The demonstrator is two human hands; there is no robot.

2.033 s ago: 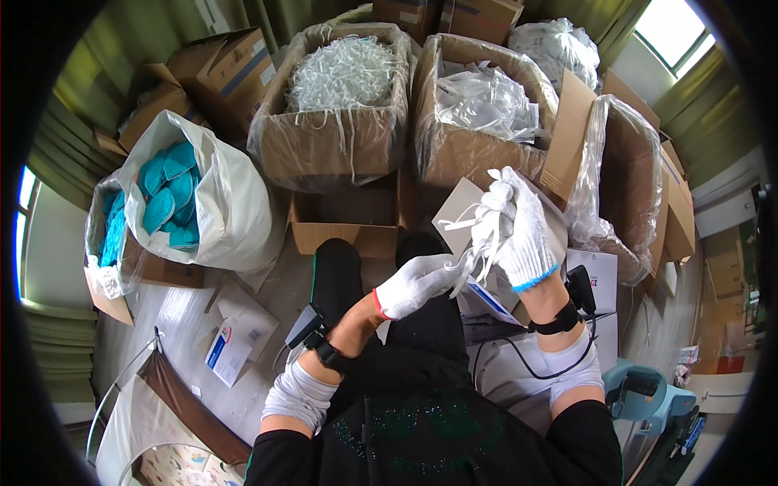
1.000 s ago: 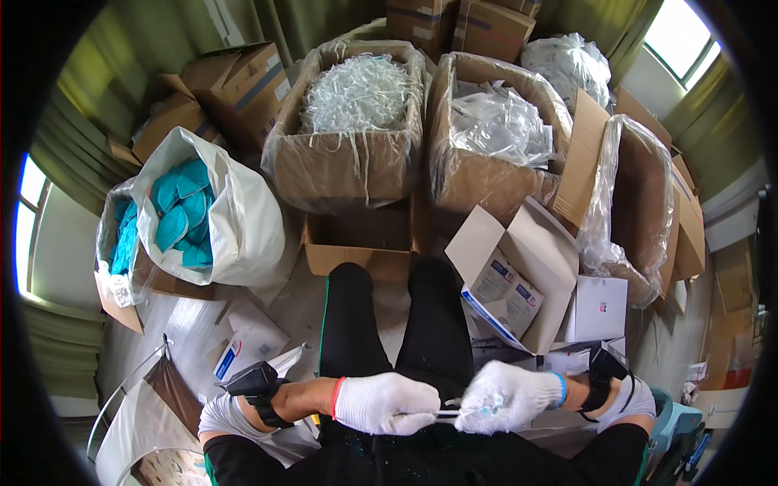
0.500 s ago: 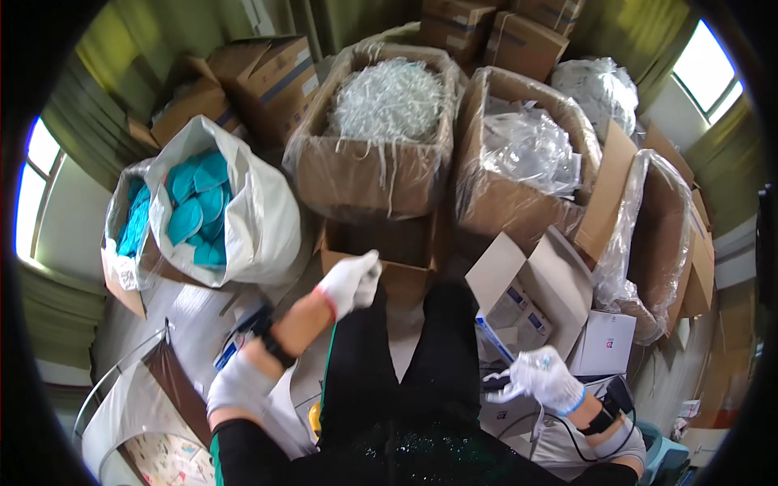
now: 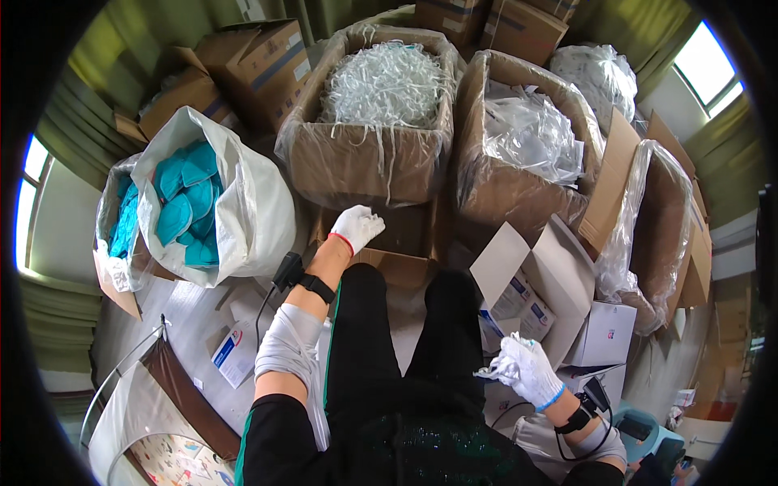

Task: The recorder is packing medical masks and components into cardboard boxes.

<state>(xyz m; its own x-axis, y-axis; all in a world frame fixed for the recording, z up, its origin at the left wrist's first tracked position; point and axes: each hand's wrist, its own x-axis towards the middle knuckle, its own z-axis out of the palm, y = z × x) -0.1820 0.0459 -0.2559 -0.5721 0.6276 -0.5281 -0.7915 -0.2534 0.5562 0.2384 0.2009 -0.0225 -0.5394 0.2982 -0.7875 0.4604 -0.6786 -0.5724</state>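
My left hand [image 4: 359, 228], in a white glove with a red cuff, is over the left side of an open cardboard box [image 4: 395, 268] beyond my knees. Its fingers are curled, and whatever they may hold is hidden. My right hand [image 4: 525, 371], in a white glove with a blue cuff, is closed beside my right thigh. A thin pale piece [image 4: 486, 373] pokes out at its fingertips, too small to name. Close to that hand stands an open white carton [image 4: 559, 271] with printed small boxes [image 4: 519, 304] in it.
Ahead are a plastic-lined box of white strips [image 4: 387, 85] and a box of clear plastic bags [image 4: 531, 142]. A white sack [image 4: 263, 202] at left holds teal cup-shaped pieces [image 4: 194, 198]. A lined box [image 4: 660, 211] stands at right, a folding fabric hamper [image 4: 134, 405] at lower left.
My left hand has moved forward from above my left thigh to the open box. My right hand has risen slightly to the left, its fingers drawn in more.
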